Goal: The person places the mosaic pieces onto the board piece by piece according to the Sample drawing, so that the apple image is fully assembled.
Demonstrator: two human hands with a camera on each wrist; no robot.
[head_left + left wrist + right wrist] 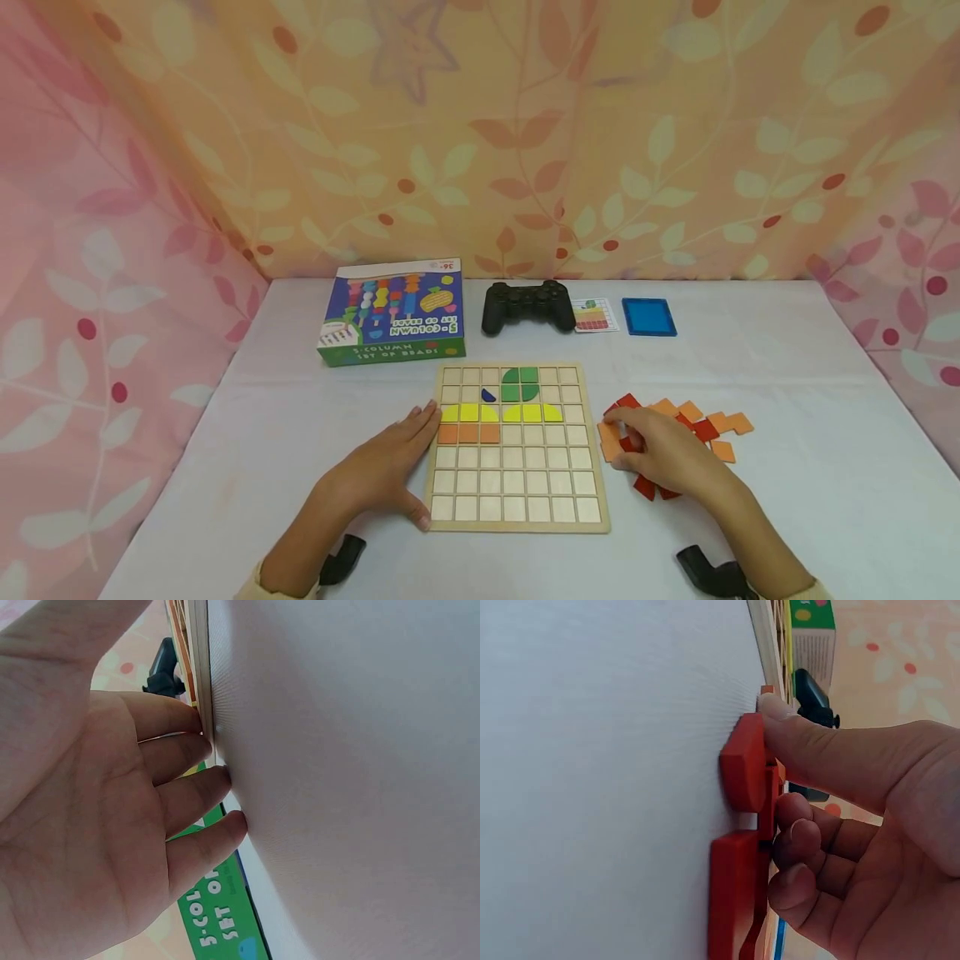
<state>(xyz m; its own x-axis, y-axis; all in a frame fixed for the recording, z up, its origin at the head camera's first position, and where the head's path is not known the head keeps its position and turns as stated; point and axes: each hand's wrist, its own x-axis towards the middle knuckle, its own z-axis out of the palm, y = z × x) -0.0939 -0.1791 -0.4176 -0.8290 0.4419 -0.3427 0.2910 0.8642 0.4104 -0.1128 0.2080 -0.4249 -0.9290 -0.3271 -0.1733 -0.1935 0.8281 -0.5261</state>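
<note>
A wooden grid board (517, 532) lies flat on the table. My left hand (382, 467) rests at its left edge, fingers extended and thumb near the lower left corner. The board bears green pieces (520, 384), a dark blue piece (489, 395), a row of yellow pieces (468, 412) and three orange squares (468, 434). To the right of the board, my right hand (667, 446) reaches into a loose pile of red tiles (706, 430) and orange tiles (723, 452). Its thumb and forefinger close around an orange tile (609, 443) at the pile's left side; the palm hides part of the pile.
Behind the board stand a bead-set box (393, 312), a black game controller (528, 307), a small pattern card (596, 316) and a blue tray (649, 317). Black curved objects (342, 560) lie by both forearms. A patterned curtain (525, 142) rises behind the white table (247, 467).
</note>
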